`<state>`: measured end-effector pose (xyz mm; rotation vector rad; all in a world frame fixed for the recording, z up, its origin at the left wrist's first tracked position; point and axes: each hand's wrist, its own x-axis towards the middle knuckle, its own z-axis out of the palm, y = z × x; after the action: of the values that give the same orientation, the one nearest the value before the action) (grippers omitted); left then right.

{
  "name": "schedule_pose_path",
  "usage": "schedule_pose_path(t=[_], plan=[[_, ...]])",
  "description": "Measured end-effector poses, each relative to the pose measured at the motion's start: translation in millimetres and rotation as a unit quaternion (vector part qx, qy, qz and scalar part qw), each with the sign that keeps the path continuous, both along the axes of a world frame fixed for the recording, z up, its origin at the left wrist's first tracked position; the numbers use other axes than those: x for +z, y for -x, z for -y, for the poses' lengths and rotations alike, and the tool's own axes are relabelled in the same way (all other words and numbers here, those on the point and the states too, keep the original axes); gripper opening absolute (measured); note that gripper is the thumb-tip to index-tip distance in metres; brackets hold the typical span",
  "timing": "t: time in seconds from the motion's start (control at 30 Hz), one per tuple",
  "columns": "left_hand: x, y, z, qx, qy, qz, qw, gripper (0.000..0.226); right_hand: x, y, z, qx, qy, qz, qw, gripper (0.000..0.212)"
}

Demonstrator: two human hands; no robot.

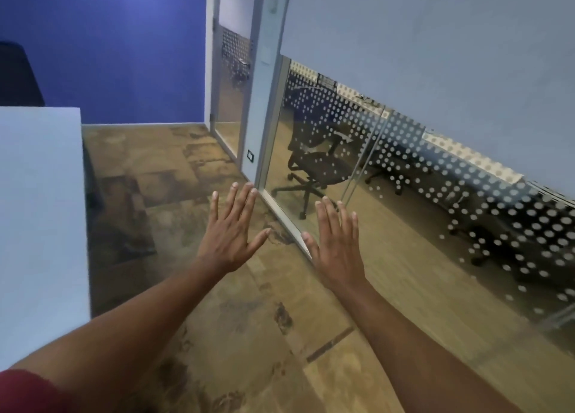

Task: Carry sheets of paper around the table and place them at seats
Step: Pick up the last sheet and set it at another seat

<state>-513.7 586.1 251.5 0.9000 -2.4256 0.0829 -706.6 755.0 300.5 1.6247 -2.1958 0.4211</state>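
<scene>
My left hand (pixel 231 230) and my right hand (pixel 337 243) are stretched out in front of me over the floor, backs up, fingers spread, with nothing in either. A white table (pixel 40 213) fills the left edge of the view; its bare corner is all that shows. No sheets of paper are in view.
A glass partition (pixel 389 194) with a dotted frosted band runs along the right; office chairs (pixel 314 160) stand behind it. A glass door (pixel 230 79) is ahead beside a blue wall (pixel 118 48). A dark chair back (pixel 17 76) rises behind the table. Brown patterned carpet (pixel 242 319) lies between table and glass.
</scene>
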Motion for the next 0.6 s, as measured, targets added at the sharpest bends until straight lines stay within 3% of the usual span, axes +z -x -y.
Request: schedule_pose_path(t=[0.23, 0.6], plan=[[-1, 47, 101, 0.044, -0.019, 0.01, 0.999, 0.091, -6, 62, 136, 0.029, 0.006, -0.006, 1.0, 0.067], [-23, 18, 248, 0.22, -0.026, 0.054, 0.974, 0.092, -39, 82, 380, 0.23, -0.02, 0.015, 0.973, 0.072]])
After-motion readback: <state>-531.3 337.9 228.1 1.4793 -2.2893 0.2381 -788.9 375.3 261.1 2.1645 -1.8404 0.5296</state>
